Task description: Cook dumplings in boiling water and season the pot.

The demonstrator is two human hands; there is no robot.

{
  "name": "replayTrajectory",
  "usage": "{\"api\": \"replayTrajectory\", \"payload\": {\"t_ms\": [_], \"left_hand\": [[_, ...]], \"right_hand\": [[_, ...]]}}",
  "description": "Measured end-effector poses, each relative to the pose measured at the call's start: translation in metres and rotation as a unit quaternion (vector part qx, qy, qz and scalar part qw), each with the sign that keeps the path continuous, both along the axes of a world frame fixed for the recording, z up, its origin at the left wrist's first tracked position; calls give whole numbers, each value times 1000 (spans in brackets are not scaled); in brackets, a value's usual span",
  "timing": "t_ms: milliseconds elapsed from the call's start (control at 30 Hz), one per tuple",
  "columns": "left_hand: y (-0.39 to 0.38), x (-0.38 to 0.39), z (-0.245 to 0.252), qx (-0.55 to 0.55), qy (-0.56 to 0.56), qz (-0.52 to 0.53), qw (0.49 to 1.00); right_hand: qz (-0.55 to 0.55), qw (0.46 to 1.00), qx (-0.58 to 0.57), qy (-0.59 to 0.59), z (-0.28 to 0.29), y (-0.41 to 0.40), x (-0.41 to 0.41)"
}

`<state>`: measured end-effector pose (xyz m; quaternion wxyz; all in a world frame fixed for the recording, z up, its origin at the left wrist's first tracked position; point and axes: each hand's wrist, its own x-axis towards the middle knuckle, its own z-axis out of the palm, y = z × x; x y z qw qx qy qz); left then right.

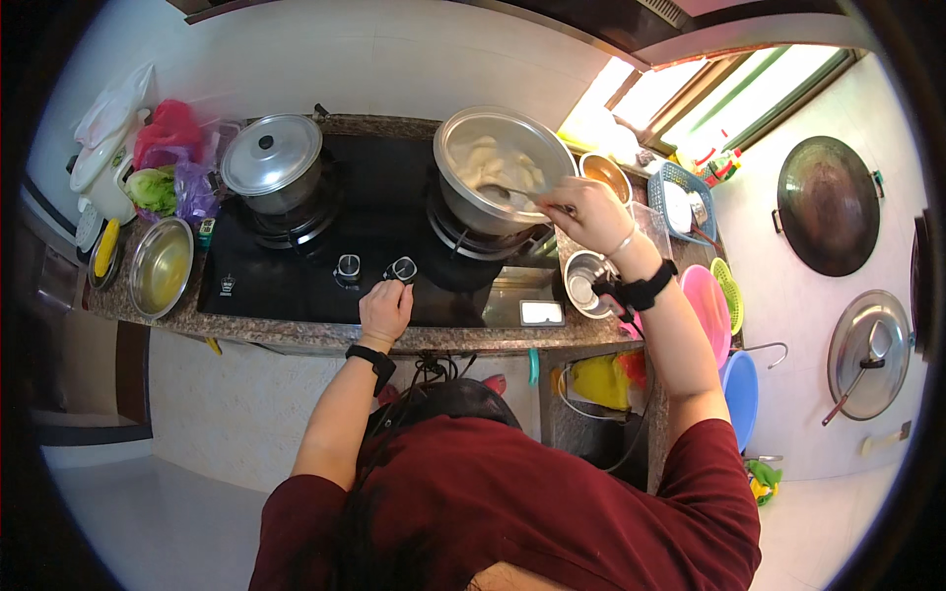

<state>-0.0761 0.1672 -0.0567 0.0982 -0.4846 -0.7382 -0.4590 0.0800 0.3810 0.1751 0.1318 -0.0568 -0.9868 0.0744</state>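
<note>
A large metal pot stands on the right burner of a black glass gas cooktop. Pale pieces that look like dumplings lie in cloudy liquid inside it. My right hand is over the pot's right rim, closed on the handle of a metal ladle whose bowl dips among them. At the cooktop's front, the fingers of my left hand close around the right control knob. The left control knob sits beside it, untouched.
A lidded pot occupies the left burner. Left of the cooktop are a metal bowl with yellowish contents and lettuce. On the right stand a small metal bowl, a bowl of orange-brown liquid and a blue basket.
</note>
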Motion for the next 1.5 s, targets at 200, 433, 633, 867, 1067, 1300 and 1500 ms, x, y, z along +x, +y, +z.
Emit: {"api": "replayTrajectory", "payload": {"t_ms": [200, 433, 633, 867, 1067, 1300, 1500], "left_hand": [[-1, 5, 8, 2, 27, -42, 999], [7, 43, 17, -16, 9, -182, 983], [21, 56, 13, -168, -47, -271, 947], [26, 56, 28, -294, -101, -243, 919], [29, 64, 31, -329, -155, -194, 911], [27, 74, 18, -276, -142, -118, 943], [33, 78, 24, -321, -160, -59, 931]], "right_hand": [[29, 999, 37, 21, -11, 24, -15], [-28, 999, 45, -1, -10, 36, 6], [-48, 998, -2, -29, -1, 19, 36], [7, 999, -25, 18, -10, 7, 25], [57, 998, 38, 9, -20, 45, -5], [32, 998, 41, -27, -9, 70, 5], [106, 994, 27, -6, 11, 60, 28]]}}
